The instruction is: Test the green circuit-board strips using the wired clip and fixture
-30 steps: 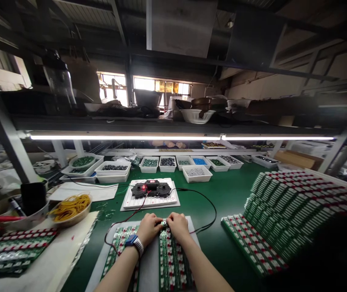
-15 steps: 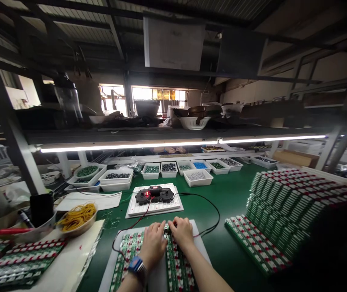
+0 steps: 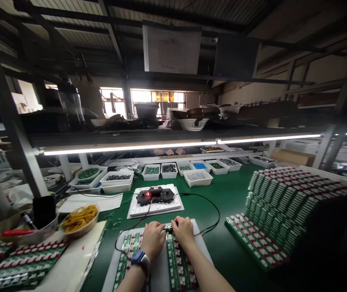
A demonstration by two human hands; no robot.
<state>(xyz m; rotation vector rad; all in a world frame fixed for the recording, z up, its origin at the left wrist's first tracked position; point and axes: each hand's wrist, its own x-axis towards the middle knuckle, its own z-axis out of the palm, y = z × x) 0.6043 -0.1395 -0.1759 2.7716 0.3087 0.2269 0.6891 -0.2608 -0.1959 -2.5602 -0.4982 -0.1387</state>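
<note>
My left hand (image 3: 154, 240) has its fingers closed at the left end of a small green circuit board (image 3: 169, 228) with dark square parts. My right hand (image 3: 184, 232) grips the other end, fingers bent around it. What lies under the fingertips is hidden. Below the hands, a right-hand panel of circuit boards (image 3: 175, 261) with white and red parts lies on a pale board (image 3: 158, 280). A second panel of circuit boards (image 3: 125, 251) is partly under my left forearm, which wears a blue watch (image 3: 141, 259).
A black device (image 3: 155, 195) with a red light and wires sits on a white tray (image 3: 133, 211). White bins of small parts (image 3: 198, 183) line the back. Stacked circuit panels (image 3: 278, 202) stand right. At left are yellow rubber bands (image 3: 80, 218) in a bowl. Another person's hands (image 3: 169, 152) show behind.
My hands have parted slightly, and more of the small circuit board shows between them. The view has shifted a little. The panels and the black device stay in place on the table.
</note>
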